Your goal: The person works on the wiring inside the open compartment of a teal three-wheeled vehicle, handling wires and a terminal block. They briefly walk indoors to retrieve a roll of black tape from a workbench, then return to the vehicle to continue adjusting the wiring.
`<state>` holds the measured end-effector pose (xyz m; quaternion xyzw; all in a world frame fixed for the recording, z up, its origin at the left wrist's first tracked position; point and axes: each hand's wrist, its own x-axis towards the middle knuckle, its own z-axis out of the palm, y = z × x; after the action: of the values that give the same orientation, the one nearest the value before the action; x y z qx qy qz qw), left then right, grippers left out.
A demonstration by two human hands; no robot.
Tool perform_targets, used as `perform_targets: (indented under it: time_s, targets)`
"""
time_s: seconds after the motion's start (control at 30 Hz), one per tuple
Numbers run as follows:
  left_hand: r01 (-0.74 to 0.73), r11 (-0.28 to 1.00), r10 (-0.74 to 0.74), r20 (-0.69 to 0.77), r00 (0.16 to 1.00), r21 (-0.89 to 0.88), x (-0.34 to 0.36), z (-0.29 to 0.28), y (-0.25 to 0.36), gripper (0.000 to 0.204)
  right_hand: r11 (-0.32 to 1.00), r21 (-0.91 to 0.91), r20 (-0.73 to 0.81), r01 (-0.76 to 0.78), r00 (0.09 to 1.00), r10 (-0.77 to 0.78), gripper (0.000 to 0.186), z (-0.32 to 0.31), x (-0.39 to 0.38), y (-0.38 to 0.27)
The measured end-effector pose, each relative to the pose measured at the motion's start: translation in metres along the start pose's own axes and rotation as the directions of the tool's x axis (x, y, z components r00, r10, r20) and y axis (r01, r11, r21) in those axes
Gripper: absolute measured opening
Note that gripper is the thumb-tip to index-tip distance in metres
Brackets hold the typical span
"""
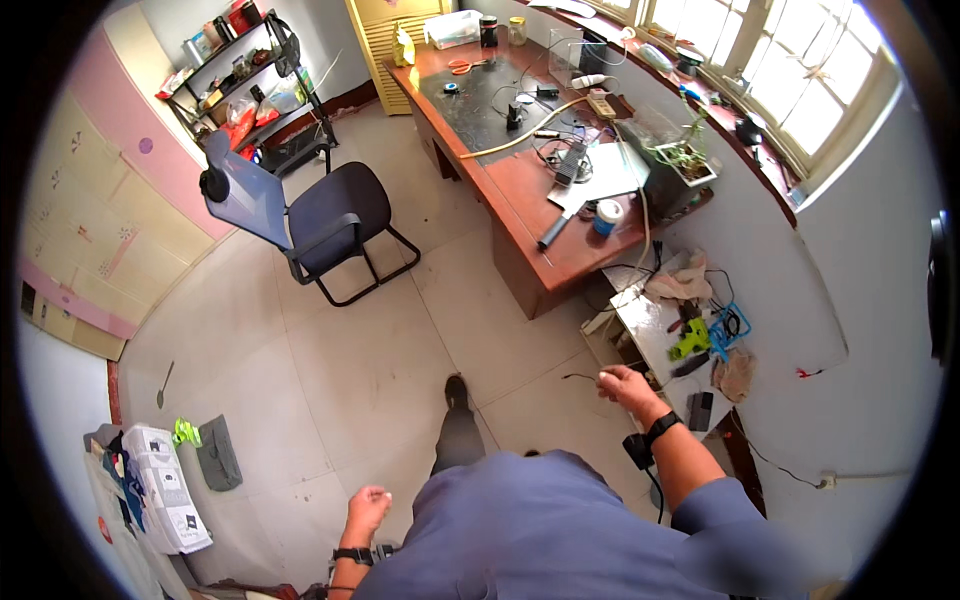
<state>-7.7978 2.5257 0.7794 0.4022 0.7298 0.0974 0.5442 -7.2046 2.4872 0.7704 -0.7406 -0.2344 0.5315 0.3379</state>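
Observation:
My right hand [625, 388] is pinched on a short, thin dark wire [579, 377], whose free end points left over the floor. Beside that hand is a low white side table [650, 335] with a bright green tool [689, 340], a blue frame-like holder [729, 330] and crumpled cloths [735, 375] on it. Low on the left, my left hand [368, 508] hangs near my body with its fingers curled in. Nothing shows in it. Both wrists wear black bands.
A brown desk [510, 225] carries a laptop-like silver sheet [610, 172], cables, orange scissors [466, 66] and a blue-and-white cup [607, 217]. A wheel-less office chair [340, 205] stands left of it. White boxes [165, 490] and a grey cloth [218, 455] lie at lower left.

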Motion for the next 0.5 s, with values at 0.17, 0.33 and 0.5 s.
perform_targets:
  time_s: [0.17, 0.33, 0.5]
  targets:
    - [-0.110, 0.987, 0.101, 0.082, 0.992, 0.121, 0.149, -0.041, 0.107, 0.032, 1.000, 0.001, -0.073, 0.027, 0.997, -0.027, 0.046, 0.030, 0.063, -0.093]
    - [-0.323, 0.902, 0.278, 0.186, 0.942, 0.286, 0.260, -0.057, 0.279, 0.033, 0.999, 0.011, -0.094, 0.047, 0.995, -0.045, 0.046, 0.035, 0.087, -0.158]
    - [-0.403, 0.863, 0.334, 0.253, 0.908, 0.306, 0.356, -0.032, 0.406, 0.034, 1.000, -0.025, -0.182, 0.017, 0.983, -0.021, 0.044, 0.039, 0.130, -0.192]
